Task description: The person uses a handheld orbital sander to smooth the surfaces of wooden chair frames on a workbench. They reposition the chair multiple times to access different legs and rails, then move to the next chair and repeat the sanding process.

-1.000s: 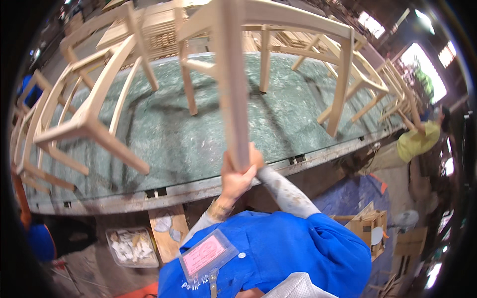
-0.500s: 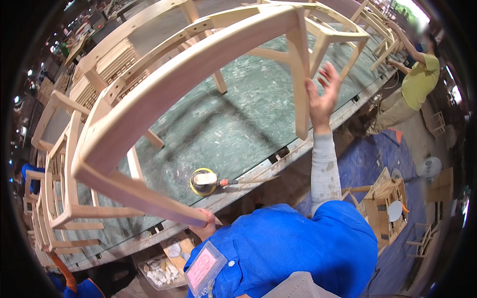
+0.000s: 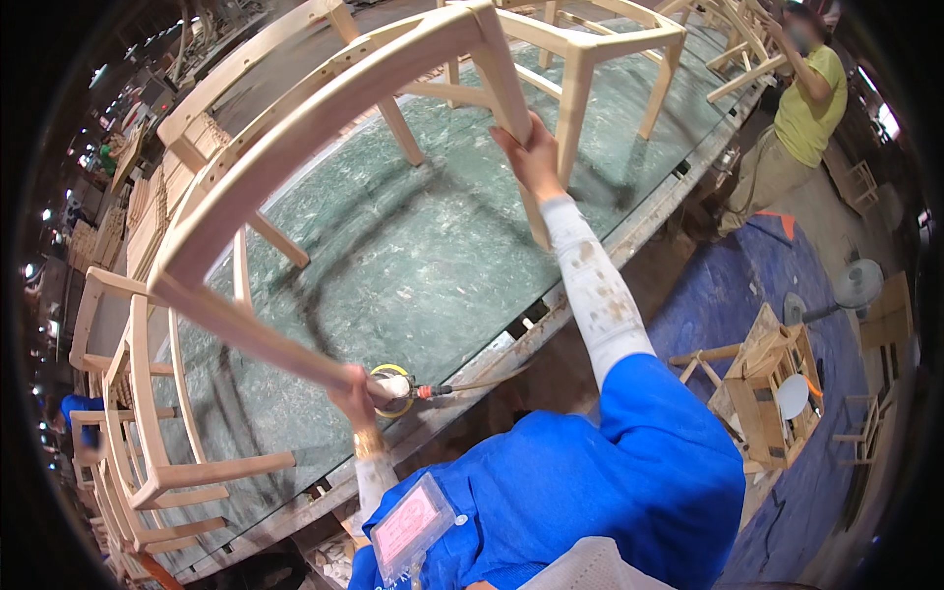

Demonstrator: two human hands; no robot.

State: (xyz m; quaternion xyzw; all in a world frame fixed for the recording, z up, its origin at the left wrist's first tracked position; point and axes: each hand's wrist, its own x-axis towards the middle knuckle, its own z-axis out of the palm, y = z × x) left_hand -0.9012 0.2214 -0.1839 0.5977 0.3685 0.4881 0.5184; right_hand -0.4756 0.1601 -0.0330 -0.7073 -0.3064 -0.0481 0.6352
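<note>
A pale, bare-wood chair frame [image 3: 329, 111] with a long curved rail and a leg at each end spans the view, tilted over the green-topped workbench [image 3: 413, 256]. My left hand [image 3: 356, 397] is wrapped round the end of its near-left leg. Around the right leg, partway down, my right hand [image 3: 534, 157] is closed. Just beside my left hand a round power sander [image 3: 391, 382] with a yellow rim lies near the bench's front edge, partly covered by that leg's end. More of the frame's joints at the back overlap with other frames, so I cannot separate them all.
Several other wooden chair frames [image 3: 147, 423] stand along the left and far side of the bench. A person in a yellow shirt [image 3: 811, 108] works at the far right end. On the floor right are a wooden crate-like stand [image 3: 772, 393] and a fan [image 3: 857, 283].
My right hand, open beside the right leg before, now grips it. The frame has shifted left and slightly down at my left hand, and that hand has moved forward toward the sander.
</note>
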